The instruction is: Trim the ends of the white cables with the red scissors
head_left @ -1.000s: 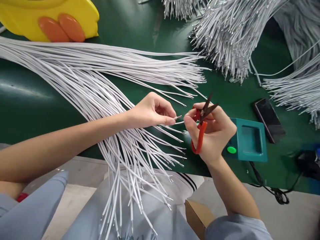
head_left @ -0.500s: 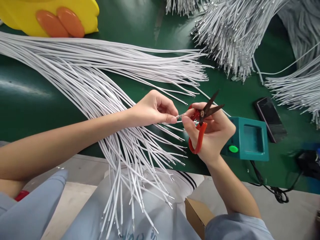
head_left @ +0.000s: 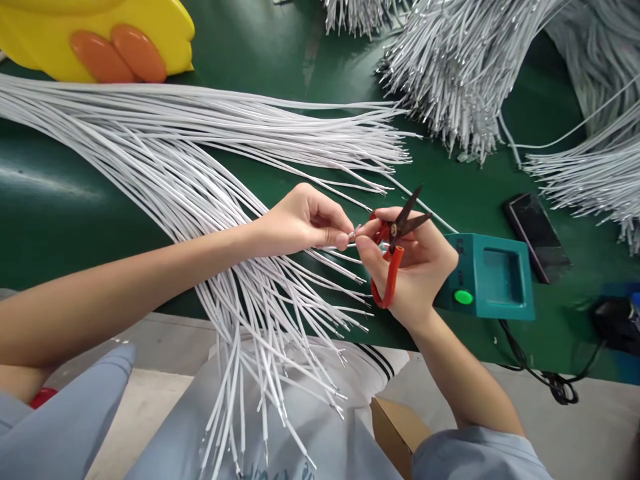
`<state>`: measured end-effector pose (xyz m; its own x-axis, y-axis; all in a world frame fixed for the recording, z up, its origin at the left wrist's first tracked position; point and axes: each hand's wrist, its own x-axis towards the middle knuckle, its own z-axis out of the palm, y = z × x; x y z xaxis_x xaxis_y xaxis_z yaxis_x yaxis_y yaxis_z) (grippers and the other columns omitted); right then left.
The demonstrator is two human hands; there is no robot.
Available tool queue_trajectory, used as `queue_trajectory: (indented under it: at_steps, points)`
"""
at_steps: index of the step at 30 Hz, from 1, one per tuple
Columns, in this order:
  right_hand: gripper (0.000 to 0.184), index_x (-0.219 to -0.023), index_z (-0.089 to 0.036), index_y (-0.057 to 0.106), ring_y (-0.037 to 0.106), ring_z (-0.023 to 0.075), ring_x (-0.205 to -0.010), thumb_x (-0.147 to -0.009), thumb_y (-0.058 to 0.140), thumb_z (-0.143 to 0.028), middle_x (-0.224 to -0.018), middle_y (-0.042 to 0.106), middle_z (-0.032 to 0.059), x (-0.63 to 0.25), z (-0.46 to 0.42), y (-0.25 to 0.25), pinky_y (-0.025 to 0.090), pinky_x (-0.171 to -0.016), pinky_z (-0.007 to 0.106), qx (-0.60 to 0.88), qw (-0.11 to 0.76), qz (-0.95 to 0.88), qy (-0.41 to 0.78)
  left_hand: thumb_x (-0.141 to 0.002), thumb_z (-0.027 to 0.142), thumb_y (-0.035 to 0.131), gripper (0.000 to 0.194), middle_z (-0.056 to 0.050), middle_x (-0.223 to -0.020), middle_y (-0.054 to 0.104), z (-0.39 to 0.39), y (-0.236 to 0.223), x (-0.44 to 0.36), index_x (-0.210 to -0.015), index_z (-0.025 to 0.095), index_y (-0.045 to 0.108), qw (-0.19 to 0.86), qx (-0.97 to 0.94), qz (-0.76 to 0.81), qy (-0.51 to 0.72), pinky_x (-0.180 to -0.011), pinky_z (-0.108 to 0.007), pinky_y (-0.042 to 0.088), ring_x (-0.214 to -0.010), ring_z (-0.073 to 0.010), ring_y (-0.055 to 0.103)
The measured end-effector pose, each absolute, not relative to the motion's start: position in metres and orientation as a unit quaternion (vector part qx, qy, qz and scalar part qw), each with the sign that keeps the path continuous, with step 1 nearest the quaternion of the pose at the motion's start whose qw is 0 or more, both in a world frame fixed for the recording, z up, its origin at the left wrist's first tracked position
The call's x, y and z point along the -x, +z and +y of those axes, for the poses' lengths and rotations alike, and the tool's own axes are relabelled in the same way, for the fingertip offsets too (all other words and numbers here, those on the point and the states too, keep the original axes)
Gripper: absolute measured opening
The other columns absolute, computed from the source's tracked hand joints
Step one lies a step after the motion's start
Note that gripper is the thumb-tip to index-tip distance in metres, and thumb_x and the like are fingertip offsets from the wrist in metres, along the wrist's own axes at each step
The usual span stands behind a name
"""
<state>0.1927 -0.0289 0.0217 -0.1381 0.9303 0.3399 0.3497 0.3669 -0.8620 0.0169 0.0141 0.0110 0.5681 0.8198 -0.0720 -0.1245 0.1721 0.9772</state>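
Fanning from ten o'clock to six, white wires (head_left: 200, 187) are draped over the table (head_left: 270, 60) edge. At the centre, one wire end (head_left: 352, 235) is pinched by the left hand (head_left: 310, 223); towards three, scissors (head_left: 394, 230) are gripped in the right hand (head_left: 420, 273), blades parted. Beyond, a teal box (head_left: 480, 277) and phone (head_left: 537, 237) are set at three.

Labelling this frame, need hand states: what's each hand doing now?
Left hand: closed, pinching a white wire near its end.
Right hand: holding red-handled scissors, blades apart; whether its fingertips touch the wire can't be told.
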Motion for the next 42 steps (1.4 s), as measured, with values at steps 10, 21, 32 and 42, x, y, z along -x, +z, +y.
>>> queue_trajectory:
  at_steps: [10,21,32,42]
  points:
    - [0.031,-0.102,-0.024,0.059,0.063,0.0132,-0.065,-0.074,0.067,-0.016,-0.080,0.067,0.0001,-0.194,-0.029,0.018,0.055,-0.061,0.031,0.464,0.466,-0.700,0.279,-0.064,0.011,0.075,0.007,-0.004,-0.059,0.065,0.013,0.016,-0.018,-0.068,0.007,0.072,0.679,-0.557,0.337,0.340,-0.047,-0.016,0.043,-0.053,-0.0077,0.055]
    - [0.032,-0.100,-0.027,0.060,0.056,0.0154,-0.065,-0.073,0.063,-0.010,-0.069,0.065,-0.0003,-0.200,-0.016,0.013,0.050,-0.058,0.031,0.349,0.433,-0.829,0.060,-0.069,0.015,0.069,0.009,-0.006,-0.061,0.067,0.010,0.015,-0.018,-0.071,0.006,0.073,0.663,-0.586,0.352,0.307,-0.046,-0.016,0.044,-0.053,-0.0098,0.058]
    - [0.038,-0.106,-0.028,0.063,0.060,0.0189,-0.069,-0.071,0.068,-0.013,-0.077,0.067,-0.0003,-0.213,-0.015,0.020,0.051,-0.059,0.035,0.394,0.524,-0.746,0.117,-0.070,0.014,0.070,0.006,-0.005,-0.064,0.068,0.006,0.007,-0.023,-0.068,0.008,0.071,0.557,-0.646,0.372,0.366,-0.051,-0.018,0.047,-0.058,-0.0104,0.060]
    - [0.040,-0.104,-0.026,0.062,0.062,0.0157,-0.073,-0.068,0.071,-0.013,-0.088,0.065,0.0019,-0.207,-0.020,0.015,0.053,-0.062,0.032,0.436,0.456,-0.725,0.275,-0.069,0.012,0.070,0.002,-0.004,-0.065,0.068,0.011,0.005,-0.022,-0.068,0.010,0.071,0.571,-0.627,0.341,0.406,-0.052,-0.019,0.048,-0.059,-0.0115,0.061]
